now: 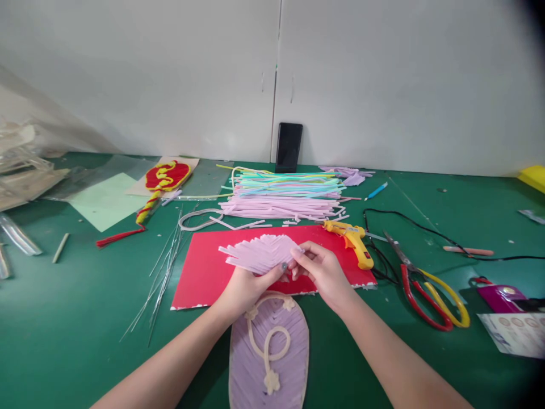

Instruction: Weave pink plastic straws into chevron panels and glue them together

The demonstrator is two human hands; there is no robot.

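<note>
Above a red board (204, 267), my left hand (247, 287) holds a pale pink feather-shaped piece made of pipe cleaners (258, 253) from below, thumb on top. My right hand (326, 272) pinches the right-hand tip of that piece; the fingertips partly hide what lies between them. Loose pipe-cleaner ends stick out at its left side. Closer to me lies a lilac oval panel (293, 363) with cream trim, a curling loop and small flowers, its top edge just below my hands. A yellow glue gun (351, 236) rests at the board's right corner.
Behind the board lies a pile of pastel pipe cleaners (281, 207), with a phone (289, 147) leaning on the wall. Scissors (426, 284) and a black cord (409, 217) lie right. Thin wires (166, 272) and a red-yellow fan ornament (168, 176) lie left.
</note>
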